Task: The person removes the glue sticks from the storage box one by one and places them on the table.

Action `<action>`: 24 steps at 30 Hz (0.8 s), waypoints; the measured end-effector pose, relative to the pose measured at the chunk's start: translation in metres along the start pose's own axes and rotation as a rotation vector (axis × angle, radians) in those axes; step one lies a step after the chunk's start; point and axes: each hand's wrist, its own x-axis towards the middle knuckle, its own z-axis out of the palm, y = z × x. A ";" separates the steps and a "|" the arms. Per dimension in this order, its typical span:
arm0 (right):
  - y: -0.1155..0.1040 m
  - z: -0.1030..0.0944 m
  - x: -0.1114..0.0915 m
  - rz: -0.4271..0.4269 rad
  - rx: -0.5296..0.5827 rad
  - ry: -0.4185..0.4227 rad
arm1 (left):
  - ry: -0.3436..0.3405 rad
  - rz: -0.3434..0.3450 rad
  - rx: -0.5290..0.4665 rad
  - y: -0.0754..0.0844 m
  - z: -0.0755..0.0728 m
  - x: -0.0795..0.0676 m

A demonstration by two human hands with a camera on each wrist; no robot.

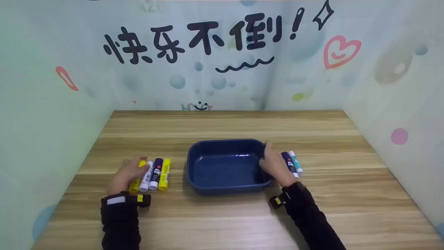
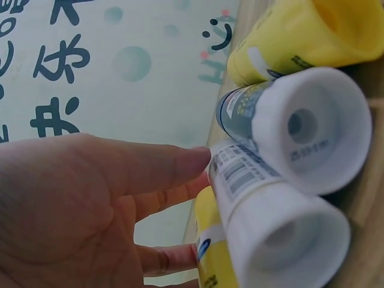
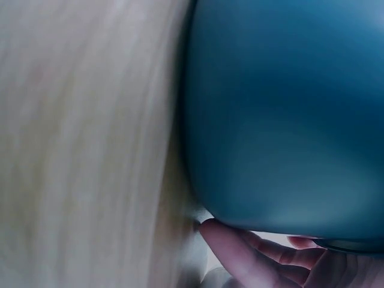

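A deep blue plastic basin (image 1: 225, 170) stands mid-table. My right hand (image 1: 277, 166) grips its right rim, thumb up at the edge; in the right wrist view fingers (image 3: 258, 258) curl at the wall of the basin (image 3: 288, 120). Left of it, several glue sticks lie side by side: a yellow one (image 1: 134, 185), a white one (image 1: 145, 177), a dark blue one (image 1: 156, 173) and another yellow one (image 1: 164, 174). My left hand (image 1: 128, 173) reaches over the leftmost pair, its fairly straight thumb at the white glue stick (image 2: 276, 234) and fingers at the yellow glue stick (image 2: 213, 246).
Right of the basin, partly behind my right hand, lie a dark blue glue stick (image 1: 288, 162) and a teal-and-white glue stick (image 1: 296, 162). The wooden table (image 1: 222, 222) meets printed cloth walls (image 1: 222, 90) at the back and sides.
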 end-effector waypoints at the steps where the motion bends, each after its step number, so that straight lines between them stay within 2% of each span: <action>1: 0.000 0.000 0.000 0.001 0.001 -0.001 | 0.000 -0.001 -0.002 0.000 0.000 0.000; 11: -0.002 0.001 0.000 0.018 0.058 0.041 | -0.009 0.001 0.006 -0.001 -0.003 0.000; 18: -0.002 -0.003 0.002 0.055 0.084 -0.010 | -0.015 -0.008 0.010 0.001 -0.004 -0.003; 21: -0.001 -0.005 0.003 0.043 0.092 -0.016 | -0.001 -0.007 0.028 0.002 -0.005 -0.004; 24: -0.001 -0.009 0.003 0.016 0.099 -0.018 | 0.042 0.012 0.065 0.004 -0.004 -0.004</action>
